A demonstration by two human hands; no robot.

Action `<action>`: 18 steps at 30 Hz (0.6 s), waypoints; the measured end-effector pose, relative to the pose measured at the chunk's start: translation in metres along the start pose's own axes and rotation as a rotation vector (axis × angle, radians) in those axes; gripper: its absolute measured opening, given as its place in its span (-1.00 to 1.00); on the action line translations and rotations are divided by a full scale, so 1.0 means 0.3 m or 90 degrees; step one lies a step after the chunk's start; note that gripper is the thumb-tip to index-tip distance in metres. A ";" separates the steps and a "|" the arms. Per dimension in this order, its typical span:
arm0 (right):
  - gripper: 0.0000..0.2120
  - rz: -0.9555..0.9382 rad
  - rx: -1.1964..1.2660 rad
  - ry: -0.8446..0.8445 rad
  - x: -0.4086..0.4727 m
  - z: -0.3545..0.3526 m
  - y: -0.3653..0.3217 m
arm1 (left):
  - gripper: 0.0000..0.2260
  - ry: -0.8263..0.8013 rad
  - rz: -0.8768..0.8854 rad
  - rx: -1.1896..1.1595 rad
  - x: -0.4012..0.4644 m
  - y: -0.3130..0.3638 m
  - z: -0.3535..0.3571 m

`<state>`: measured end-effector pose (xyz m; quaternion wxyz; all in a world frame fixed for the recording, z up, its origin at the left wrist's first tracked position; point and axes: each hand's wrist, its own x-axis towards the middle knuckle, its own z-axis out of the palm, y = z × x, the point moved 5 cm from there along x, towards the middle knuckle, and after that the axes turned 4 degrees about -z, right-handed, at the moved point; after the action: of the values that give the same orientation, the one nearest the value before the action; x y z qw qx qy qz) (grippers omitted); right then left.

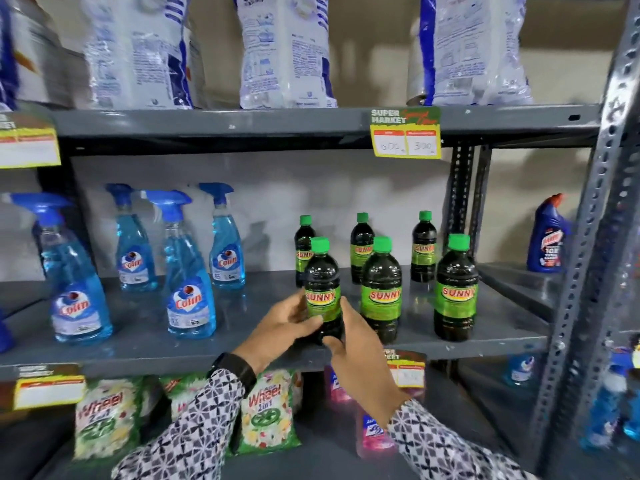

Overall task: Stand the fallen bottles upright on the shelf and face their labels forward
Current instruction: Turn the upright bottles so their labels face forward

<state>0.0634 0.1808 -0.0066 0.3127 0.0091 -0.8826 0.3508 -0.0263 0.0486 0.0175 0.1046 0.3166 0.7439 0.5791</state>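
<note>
Both hands hold one dark bottle with a green cap (322, 292) at the front of the grey shelf (138, 351). The left hand (280, 327) wraps its fingers around the left side. The right hand (353, 344) cups the right side, low down. The bottle stands straight up and its SUNNY label faces out. I cannot tell for sure if its bottom rests on the shelf, because the hands hide it.

What could go wrong? The bottle is close to the front edge. If the hands let go while it leans, or before it sits flat, it may tip and fall off. A turn of the bottle could also swing the right hand into the next bottle (381, 292), which stands just beside it. That one could knock the far right bottle (455, 289).

Three more of the same bottles (362, 251) stand behind, all upright. No bottle looks fallen now, so the job seems nearly done.

To the left stand blue spray bottles (188, 299), near but apart from the left hand. A price tag (406, 133) hangs from the shelf above. White bags (287, 50) sit up top, well clear.
</note>
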 end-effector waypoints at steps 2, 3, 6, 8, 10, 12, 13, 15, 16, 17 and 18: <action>-0.34 0.001 0.015 0.036 0.023 0.009 -0.005 | -0.60 0.033 0.012 0.008 0.001 -0.002 -0.011; -0.37 0.004 0.035 0.050 0.032 0.007 -0.006 | -0.58 0.039 0.016 0.015 0.001 -0.006 -0.019; -0.44 0.023 0.095 0.044 0.053 0.011 -0.003 | -0.56 0.059 0.012 0.047 -0.006 -0.015 -0.057; -0.45 0.031 0.131 0.017 0.067 0.022 0.002 | -0.56 0.063 0.014 0.065 -0.010 -0.021 -0.079; -0.44 0.041 0.148 -0.019 0.081 0.028 0.004 | -0.53 0.056 0.015 0.072 -0.015 -0.028 -0.094; -0.45 0.051 0.152 -0.035 0.090 0.025 0.000 | -0.45 0.038 0.021 0.086 -0.021 -0.041 -0.095; -0.45 0.053 0.154 -0.031 0.091 0.023 0.000 | -0.41 0.033 0.027 0.092 -0.026 -0.045 -0.093; -0.45 0.053 0.156 -0.015 0.092 0.021 0.005 | -0.38 0.037 0.039 0.101 -0.030 -0.047 -0.090; -0.45 0.053 0.156 -0.011 0.092 0.022 0.008 | -0.38 0.041 0.043 0.102 -0.033 -0.045 -0.088; -0.46 0.051 0.156 -0.010 0.092 0.023 0.009 | -0.38 0.044 0.047 0.102 -0.036 -0.044 -0.087; -0.46 0.049 0.158 -0.010 0.092 0.024 0.009 | -0.38 0.045 0.051 0.102 -0.038 -0.042 -0.085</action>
<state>0.0367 0.1839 0.0032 0.2886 0.0168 -0.8348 0.4686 -0.0353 0.0200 0.0113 0.0297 0.3328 0.7777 0.5325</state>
